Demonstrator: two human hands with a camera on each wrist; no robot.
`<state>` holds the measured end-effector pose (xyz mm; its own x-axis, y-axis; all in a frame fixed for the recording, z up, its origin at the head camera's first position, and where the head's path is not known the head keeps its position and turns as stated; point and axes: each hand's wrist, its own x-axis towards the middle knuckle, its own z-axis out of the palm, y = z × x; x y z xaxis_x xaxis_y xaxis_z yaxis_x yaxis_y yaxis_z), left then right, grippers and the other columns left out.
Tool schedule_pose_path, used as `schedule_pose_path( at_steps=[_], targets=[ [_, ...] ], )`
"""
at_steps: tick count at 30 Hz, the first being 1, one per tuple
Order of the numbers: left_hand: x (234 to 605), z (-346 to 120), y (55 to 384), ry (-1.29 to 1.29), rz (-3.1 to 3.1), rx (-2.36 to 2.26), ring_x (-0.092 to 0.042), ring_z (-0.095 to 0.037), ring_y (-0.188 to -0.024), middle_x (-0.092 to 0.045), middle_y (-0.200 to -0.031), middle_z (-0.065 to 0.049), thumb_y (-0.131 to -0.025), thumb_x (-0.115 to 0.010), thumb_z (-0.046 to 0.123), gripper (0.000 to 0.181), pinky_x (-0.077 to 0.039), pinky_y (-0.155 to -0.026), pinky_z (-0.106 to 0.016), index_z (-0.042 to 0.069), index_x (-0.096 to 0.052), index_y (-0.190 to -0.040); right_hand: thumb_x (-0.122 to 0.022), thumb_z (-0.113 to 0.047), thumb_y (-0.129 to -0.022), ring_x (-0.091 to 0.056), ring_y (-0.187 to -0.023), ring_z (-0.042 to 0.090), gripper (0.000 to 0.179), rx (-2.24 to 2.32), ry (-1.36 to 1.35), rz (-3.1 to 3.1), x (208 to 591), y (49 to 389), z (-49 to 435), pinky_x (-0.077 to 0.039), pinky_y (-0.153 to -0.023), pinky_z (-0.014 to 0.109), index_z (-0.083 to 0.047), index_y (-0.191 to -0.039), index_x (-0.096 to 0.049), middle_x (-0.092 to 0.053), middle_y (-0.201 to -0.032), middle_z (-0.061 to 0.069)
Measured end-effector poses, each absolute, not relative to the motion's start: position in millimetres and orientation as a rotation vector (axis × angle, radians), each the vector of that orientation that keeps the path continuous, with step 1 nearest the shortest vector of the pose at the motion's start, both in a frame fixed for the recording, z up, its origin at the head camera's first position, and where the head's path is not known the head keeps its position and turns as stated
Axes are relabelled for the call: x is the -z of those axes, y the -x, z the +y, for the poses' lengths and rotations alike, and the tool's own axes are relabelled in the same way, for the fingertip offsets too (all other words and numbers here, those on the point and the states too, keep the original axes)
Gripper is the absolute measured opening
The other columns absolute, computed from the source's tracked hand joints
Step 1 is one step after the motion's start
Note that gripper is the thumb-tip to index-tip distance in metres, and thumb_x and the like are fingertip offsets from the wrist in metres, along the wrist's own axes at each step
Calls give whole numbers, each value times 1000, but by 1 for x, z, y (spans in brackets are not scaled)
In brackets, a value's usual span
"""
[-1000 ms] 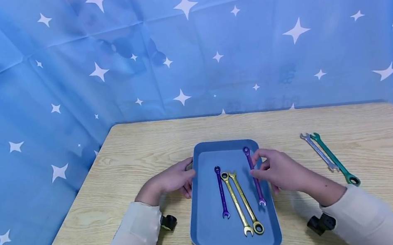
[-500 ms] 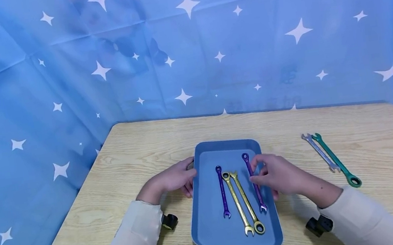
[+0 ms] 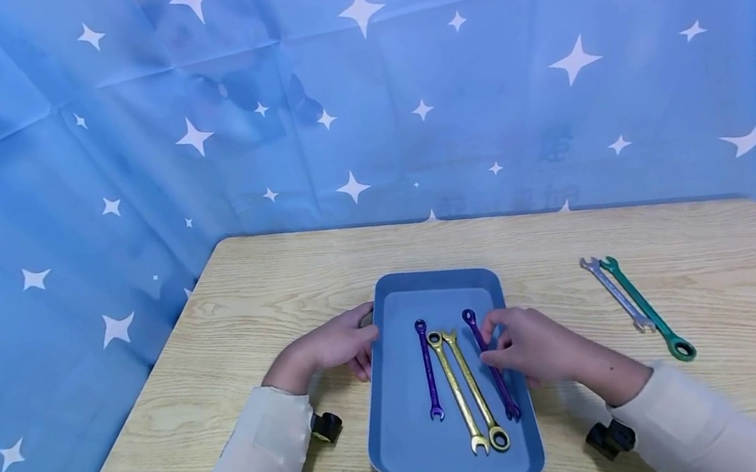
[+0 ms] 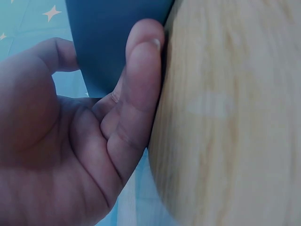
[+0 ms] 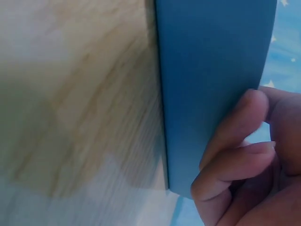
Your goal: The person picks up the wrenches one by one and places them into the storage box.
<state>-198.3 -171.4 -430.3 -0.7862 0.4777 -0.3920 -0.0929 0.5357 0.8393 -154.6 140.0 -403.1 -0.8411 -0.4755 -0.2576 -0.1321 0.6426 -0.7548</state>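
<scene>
My right hand (image 3: 534, 343) reaches over the right rim of the blue tray (image 3: 409, 457) and pinches a purple combination wrench (image 3: 503, 390) between thumb and index finger. This wrench slants inside the tray, box end away from me; whether it touches the floor I cannot tell. On the left, my left hand (image 3: 335, 344) holds the tray's side, thumb over the rim and fingers against the outer wall (image 4: 108, 42). A smaller purple wrench (image 3: 429, 370) and two gold wrenches (image 3: 457, 394) lie lengthwise in the tray. The right wrist view hides the held wrench behind the tray wall (image 5: 207, 70).
A silver wrench (image 3: 619, 297) and a green ratcheting wrench (image 3: 650, 315) lie side by side on the wooden table (image 3: 282, 274), right of the tray. A blue star-patterned cloth (image 3: 452, 145) hangs behind the table and along its left side.
My right hand has moved slightly left and toward me, bringing the purple wrench's box end nearer the gold wrenches. The left hand keeps its place on the tray.
</scene>
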Motion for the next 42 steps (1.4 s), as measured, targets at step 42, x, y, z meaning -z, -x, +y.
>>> schedule_pose_path(
  at_steps=[42],
  targets=[
    [430,-171,197,-276,2190,-1237,-67,-27,-64,-65,-77,-16,-97,-41,22,71,-62,-64,-38,16,-13,-162,-74,-15,-89,-60,-53,10,13,892,445,2614,411,148,128,-42,-45,22,-9,-89,-62,-63,-59,-4]
  ],
)
